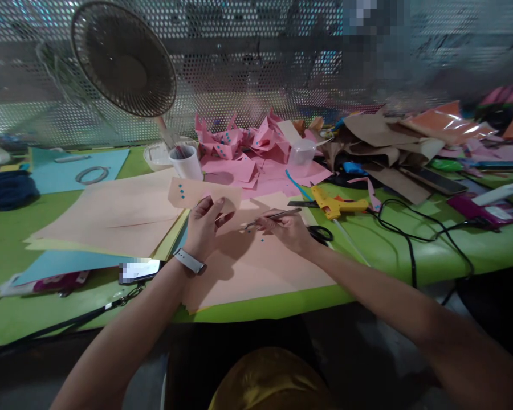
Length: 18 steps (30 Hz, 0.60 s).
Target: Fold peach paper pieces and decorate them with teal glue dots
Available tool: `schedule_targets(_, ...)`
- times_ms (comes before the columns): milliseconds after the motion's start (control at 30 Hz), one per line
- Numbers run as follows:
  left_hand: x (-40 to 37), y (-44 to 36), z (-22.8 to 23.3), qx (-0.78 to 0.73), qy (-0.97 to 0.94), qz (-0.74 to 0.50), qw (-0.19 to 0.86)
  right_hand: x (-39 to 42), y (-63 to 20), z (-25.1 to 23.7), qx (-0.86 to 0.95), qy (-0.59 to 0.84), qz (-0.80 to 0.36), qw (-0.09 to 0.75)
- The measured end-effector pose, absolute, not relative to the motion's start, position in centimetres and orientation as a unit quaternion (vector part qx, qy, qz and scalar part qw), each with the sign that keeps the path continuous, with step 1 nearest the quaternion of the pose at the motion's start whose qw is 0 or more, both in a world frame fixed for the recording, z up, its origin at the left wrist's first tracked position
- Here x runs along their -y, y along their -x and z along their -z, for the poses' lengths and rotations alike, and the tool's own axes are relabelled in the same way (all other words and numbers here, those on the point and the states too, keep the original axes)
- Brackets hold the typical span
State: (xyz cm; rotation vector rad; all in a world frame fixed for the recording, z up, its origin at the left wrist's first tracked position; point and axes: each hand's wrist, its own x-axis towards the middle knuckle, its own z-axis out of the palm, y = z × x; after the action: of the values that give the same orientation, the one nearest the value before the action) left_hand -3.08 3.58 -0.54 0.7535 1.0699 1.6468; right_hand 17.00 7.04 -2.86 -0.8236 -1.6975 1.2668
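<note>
Peach paper piece (203,193) with blue dots | pinched in left hand (203,225) | right hand (287,230) pinching tweezers (273,217) | above green desk (414,250).

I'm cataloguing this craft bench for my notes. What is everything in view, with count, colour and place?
small paper piece: one, peach with blue dots, held in left hand
tweezers: one, metal, in right hand
large paper sheets: several, peach, on the green table
folded papers: a pile, pink with blue dots, centre back
cup: one, white, by the pile
glue gun: one, yellow, right of the hands
scissors: one, black handles, beside right wrist
fan: one, dark, back left
phone: one, near left wrist
left hand: wears a grey watch
right hand: grips the tweezers
</note>
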Motion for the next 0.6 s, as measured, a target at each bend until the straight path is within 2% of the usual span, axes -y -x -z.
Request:
schedule_targets(300, -3.63, 3.15, 0.64, -0.443, -0.313, -0.678, 0.495, -7.20, -17.22, 2.75, 0.647, 0.350, -0.547, 0.400)
schedule_targets(600, -3.57, 3.18, 0.75, -0.444, -0.332, -0.673, 0.490, -7.36, -17.32, 3.11, 0.654, 0.347, -0.542, 0.398)
